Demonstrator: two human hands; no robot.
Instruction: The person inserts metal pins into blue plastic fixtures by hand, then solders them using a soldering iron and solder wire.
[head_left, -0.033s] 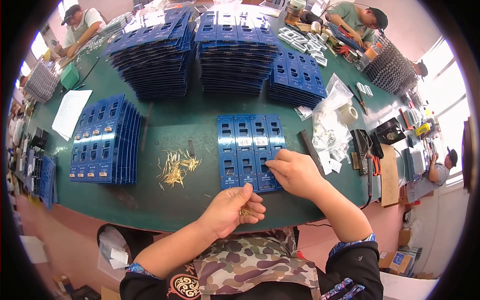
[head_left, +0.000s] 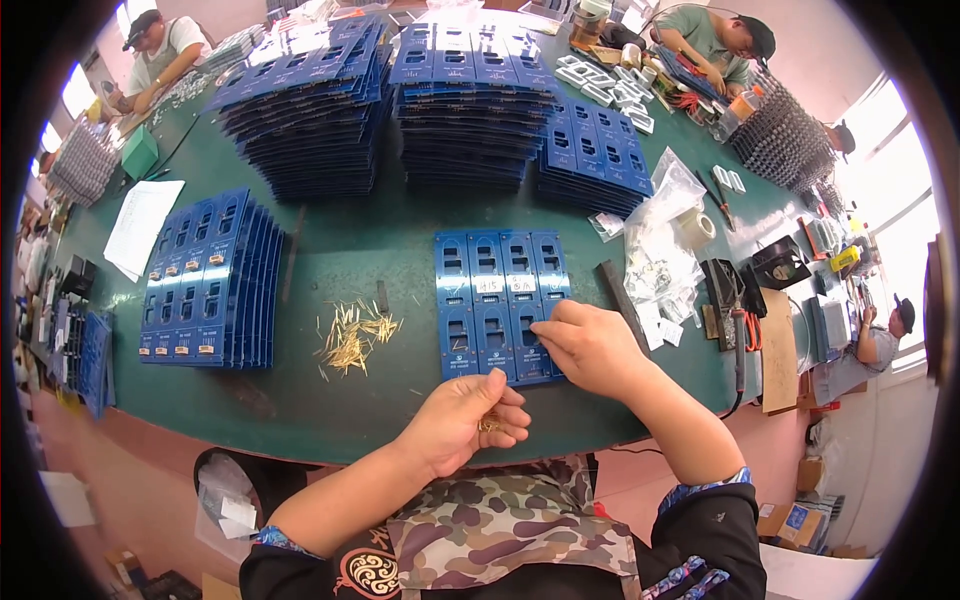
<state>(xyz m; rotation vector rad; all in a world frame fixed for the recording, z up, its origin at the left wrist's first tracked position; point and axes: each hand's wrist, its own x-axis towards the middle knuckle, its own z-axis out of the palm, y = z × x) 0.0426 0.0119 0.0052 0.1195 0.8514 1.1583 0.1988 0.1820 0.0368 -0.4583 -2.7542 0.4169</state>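
Observation:
A blue circuit board panel [head_left: 486, 264] with rows of rectangular cutouts lies flat on the green table in front of me. My left hand [head_left: 462, 418] is cupped at the panel's near edge, fingers curled around several thin gold pins [head_left: 490, 425]. Over the panel's lower right part, my right hand [head_left: 592, 348] has thumb and forefinger pinched together at a cutout. Whatever sits between those fingertips is too small to make out. Left of the panel, a loose heap of the same gold pins [head_left: 358, 338] rests on the tabletop.
Tall stacks of blue boards [head_left: 300, 130] stand at the back, and another board stack [head_left: 205, 285] with white connectors is on the left. To the right are a plastic bag [head_left: 665, 245], a dark bar [head_left: 622, 300] and a soldering iron [head_left: 740, 350]. Other people work across the table.

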